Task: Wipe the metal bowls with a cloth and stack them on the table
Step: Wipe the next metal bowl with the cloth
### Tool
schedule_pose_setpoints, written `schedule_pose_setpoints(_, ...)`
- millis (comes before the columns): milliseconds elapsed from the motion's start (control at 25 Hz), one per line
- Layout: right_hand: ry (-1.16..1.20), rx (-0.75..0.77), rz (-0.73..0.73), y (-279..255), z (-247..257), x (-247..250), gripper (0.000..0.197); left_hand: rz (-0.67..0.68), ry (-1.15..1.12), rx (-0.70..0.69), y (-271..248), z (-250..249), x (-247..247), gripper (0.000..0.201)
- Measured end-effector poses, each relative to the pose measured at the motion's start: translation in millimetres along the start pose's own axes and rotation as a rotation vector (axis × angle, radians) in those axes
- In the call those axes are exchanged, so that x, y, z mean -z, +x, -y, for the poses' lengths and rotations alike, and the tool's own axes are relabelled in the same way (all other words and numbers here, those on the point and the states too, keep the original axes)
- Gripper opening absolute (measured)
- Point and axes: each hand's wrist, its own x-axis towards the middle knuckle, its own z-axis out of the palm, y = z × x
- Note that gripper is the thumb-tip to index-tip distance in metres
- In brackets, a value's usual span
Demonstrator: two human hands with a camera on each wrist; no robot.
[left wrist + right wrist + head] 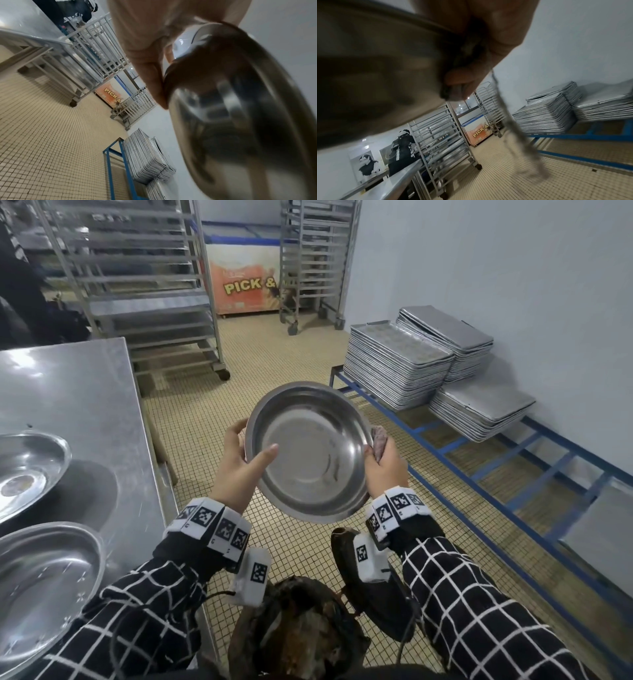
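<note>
The metal bowl [310, 451] hangs off the table's [85, 405] right edge; left grip [239, 465] pinches its rim, right grip [383, 465] apparently clamps the cloth [378, 441] against it.

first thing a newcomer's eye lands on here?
The shiny metal bowl held mid-frame over the tiled floor, left hand gripping its rim, right hand pressing a cloth to the opposite edge. Next, two more bowls on the steel table at left.
</note>
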Motion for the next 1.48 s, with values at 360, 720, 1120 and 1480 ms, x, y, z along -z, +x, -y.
schedule_pose_setpoints(360, 0.059, -0.007, 0.117, -28, 13, -5, 0.027, -0.160, -0.056, 0.150, 2, 6, -9, 0.052)
schedule_pose_setpoints(720, 0.080, 0.292, 0.369, -93, 33, -51, 0.031, 0.006, 0.024, 0.080, -9, -6, -18, 0.043)
schedule_pose_setpoints(1120, -0.616, 0.720, 0.435, -72, -16, -40, 0.072, 0.047, -0.006, -0.002, -3, -23, -9, 0.023)
schedule_pose_setpoints(1480, -0.626, 0.712, 0.366, -79, -5, -36, 0.059, 0.051, 0.031, -0.162, -1, -24, -5, 0.027)
